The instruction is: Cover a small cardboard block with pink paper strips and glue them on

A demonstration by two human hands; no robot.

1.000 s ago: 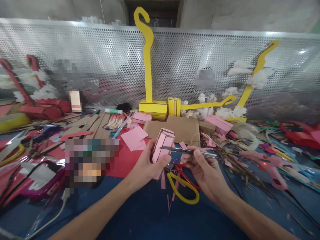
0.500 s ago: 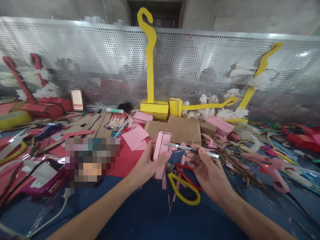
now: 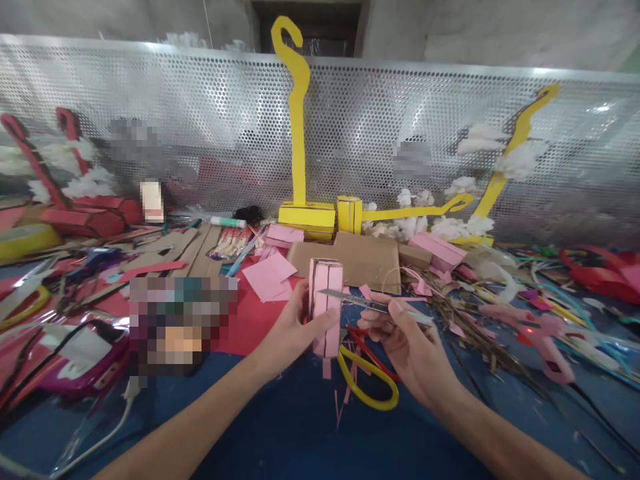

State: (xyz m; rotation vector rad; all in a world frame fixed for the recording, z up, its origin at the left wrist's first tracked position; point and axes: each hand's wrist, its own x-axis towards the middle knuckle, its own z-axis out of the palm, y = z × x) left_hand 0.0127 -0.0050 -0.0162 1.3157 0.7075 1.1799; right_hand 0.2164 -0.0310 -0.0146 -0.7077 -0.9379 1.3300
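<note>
My left hand is closed around a small pink box with dark lines along its edges, holding it upright, the thumb across its front. Between the thumb and fingers of my right hand is a slim metal craft knife. Its pointed blade lies across the upper front of the box; whether it cuts into the surface I cannot tell. Scissors with one yellow handle and one red handle lie on the blue table below, partly hidden by my right hand and the box.
Behind the box lie brown cardboard and pink paper. A pink glue gun with a red light lies at right, beside a pile of thin brown sticks. Yellow hook-topped shapes stand against a perforated metal panel.
The box has turned so more of its front faces me. The knife has shifted left, its tip now further across the box, and my right hand has moved slightly left with it.
</note>
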